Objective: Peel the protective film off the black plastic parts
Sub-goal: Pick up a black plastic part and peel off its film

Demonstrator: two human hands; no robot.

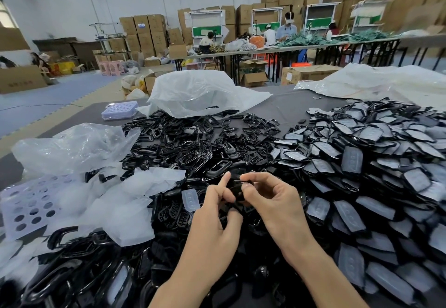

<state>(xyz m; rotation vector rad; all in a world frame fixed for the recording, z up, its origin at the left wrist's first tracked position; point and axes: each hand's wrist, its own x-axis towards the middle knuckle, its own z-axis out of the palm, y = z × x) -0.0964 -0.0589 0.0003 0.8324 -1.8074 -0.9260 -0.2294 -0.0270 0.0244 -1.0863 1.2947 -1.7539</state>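
Since left hand [212, 213] and right hand [275, 199] both pinch one small black part [235, 186] over the near pile [251, 242], and I can't really spot the film, slipping fingers [255, 177] could lose it among lookalikes.

No wording could be read anywhere. A small blue label [142, 25] on a stacked cardboard box [138, 19] in the upper left-centre of the frame carried marks too blurred to make out. Dark printed characters on a carton [21, 78] at the left edge were likewise illegible, as was a label on another carton [311, 71] at centre right. The protective film [352, 160] on the black plastic parts [416, 180] heaped at right bore faint raised marks, unreadable.
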